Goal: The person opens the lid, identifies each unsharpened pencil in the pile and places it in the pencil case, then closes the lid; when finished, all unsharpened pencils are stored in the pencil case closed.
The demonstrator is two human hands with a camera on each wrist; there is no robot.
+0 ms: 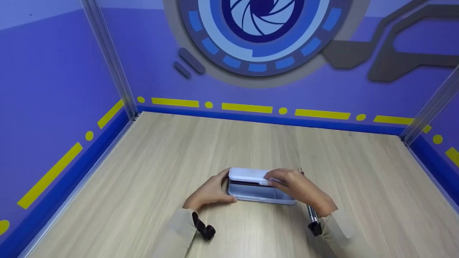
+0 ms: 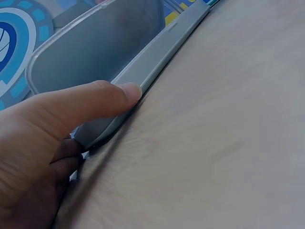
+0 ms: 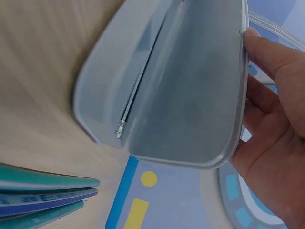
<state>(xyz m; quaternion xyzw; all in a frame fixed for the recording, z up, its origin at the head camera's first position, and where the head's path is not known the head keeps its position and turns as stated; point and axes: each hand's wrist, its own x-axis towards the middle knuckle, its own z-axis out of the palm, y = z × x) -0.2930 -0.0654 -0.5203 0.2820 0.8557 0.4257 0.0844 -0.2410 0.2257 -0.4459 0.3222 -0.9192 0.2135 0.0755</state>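
A pale pencil case (image 1: 251, 191) lies on the table with its hinged lid (image 1: 245, 174) raised at a slant. My left hand (image 1: 211, 190) grips the case's left end, the thumb (image 2: 126, 93) on its front edge and the fingers behind. My right hand (image 1: 296, 182) pinches the lid's free edge near its right end; its thumb (image 3: 262, 47) shows on the lid's rim in the right wrist view. Inside, along the hinge, lies a thin dark stick with a silver end (image 3: 121, 129), like a pencil. The case's right end is partly hidden by my right hand in the head view.
Slim green and blue sticks (image 3: 47, 195), kind unclear, lie side by side on the wood-grain table (image 1: 172, 143) beside the case. My right forearm partly covers them in the head view. Blue-purple panels (image 1: 57, 89) wall the table at the back and both sides.
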